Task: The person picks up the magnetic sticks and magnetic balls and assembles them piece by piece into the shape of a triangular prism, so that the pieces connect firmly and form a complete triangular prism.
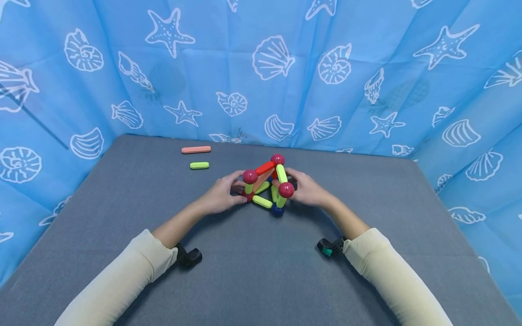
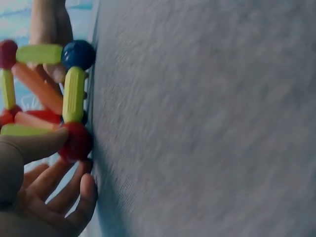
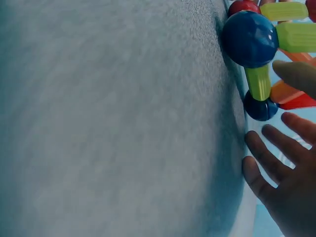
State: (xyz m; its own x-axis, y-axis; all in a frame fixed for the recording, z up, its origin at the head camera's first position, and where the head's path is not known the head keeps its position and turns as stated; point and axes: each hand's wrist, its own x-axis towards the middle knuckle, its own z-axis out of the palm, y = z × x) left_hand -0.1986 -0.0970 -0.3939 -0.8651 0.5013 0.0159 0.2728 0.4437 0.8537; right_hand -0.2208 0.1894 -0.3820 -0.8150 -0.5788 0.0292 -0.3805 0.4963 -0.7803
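A frame of magnetic rods and balls (image 1: 262, 202) stands on the grey table, with green, red and orange rods. Dark red balls top its uprights; red and blue balls sit at its base. On its left side my left hand (image 1: 222, 194) grips the lower red ball (image 2: 77, 142), thumb on one side and fingers around the other. My right hand (image 1: 307, 189) is at the frame's right side, its fingers (image 3: 281, 140) spread and loosely bent. The right thumb lies close by a green rod next to the front blue ball (image 3: 250, 38).
Two loose rods, one salmon pink (image 1: 196, 150) and one green (image 1: 199, 165), lie at the back left of the grey table (image 1: 253, 271). Behind the table hangs a blue curtain (image 1: 244, 68) with white shell prints. Black wrist devices (image 1: 189, 258) show below both forearms.
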